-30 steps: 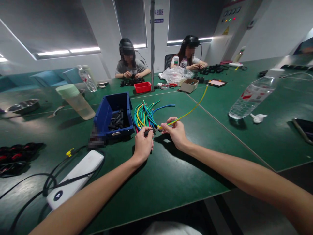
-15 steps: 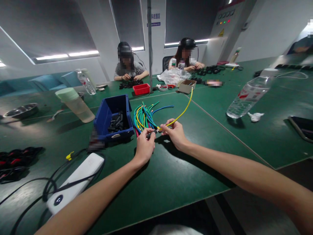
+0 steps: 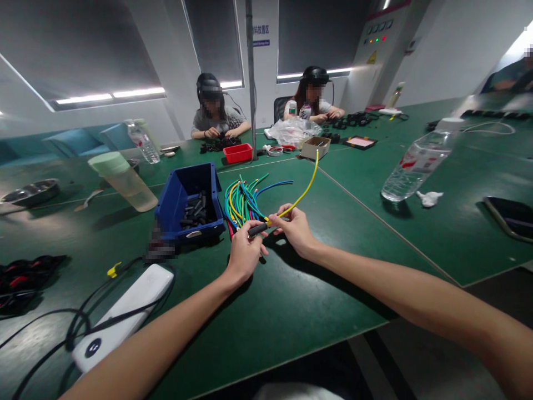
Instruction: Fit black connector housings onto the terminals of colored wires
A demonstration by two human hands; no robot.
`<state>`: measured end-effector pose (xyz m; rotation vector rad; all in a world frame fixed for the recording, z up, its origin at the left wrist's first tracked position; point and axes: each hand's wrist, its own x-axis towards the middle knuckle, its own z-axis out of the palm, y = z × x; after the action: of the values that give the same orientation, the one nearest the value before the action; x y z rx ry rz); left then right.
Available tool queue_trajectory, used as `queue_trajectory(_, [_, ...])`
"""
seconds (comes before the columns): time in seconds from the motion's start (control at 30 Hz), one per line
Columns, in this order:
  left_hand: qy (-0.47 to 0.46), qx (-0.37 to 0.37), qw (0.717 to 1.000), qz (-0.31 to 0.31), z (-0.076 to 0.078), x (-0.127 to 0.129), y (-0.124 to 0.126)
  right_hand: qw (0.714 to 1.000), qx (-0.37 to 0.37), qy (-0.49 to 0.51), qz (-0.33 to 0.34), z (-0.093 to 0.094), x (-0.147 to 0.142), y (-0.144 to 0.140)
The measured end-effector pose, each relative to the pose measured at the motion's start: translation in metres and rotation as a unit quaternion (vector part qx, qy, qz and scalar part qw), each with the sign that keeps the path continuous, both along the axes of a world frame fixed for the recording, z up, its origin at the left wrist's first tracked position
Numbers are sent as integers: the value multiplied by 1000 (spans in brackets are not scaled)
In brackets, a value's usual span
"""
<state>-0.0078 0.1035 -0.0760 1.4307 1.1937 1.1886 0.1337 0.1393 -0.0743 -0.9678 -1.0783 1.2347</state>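
Observation:
My left hand (image 3: 245,253) is closed around a small black sleeve (image 3: 257,229), which lies across its fingers. My right hand (image 3: 298,232) pinches a yellow wire (image 3: 308,188) near its lower end, right up against the sleeve. The wire's free end curves up and away, tipped with a small terminal. Whether the wire has entered the sleeve I cannot tell. Just beyond my hands lies a bundle of green, blue, yellow and red wires (image 3: 239,197). To its left a blue bin (image 3: 163,206) contains several black sleeves (image 3: 195,211).
A white power bank (image 3: 137,311) with black cables lies by my left forearm. Bottles stand left and right, among them a water bottle (image 3: 420,164). A phone (image 3: 510,216) is at far right. Farther off are a red tray (image 3: 238,154), a cardboard box (image 3: 315,149) and two co-workers.
The black sleeve shows more plainly across my left fingers, in line with the wire's end. The whole view has shifted slightly, and the yellow wire's free end stands a little more upright.

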Motion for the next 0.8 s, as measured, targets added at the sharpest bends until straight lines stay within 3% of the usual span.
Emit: queue_trajectory(0.8, [16, 2, 1000, -18, 2, 2, -1, 999, -22, 14, 33, 2, 4, 2])
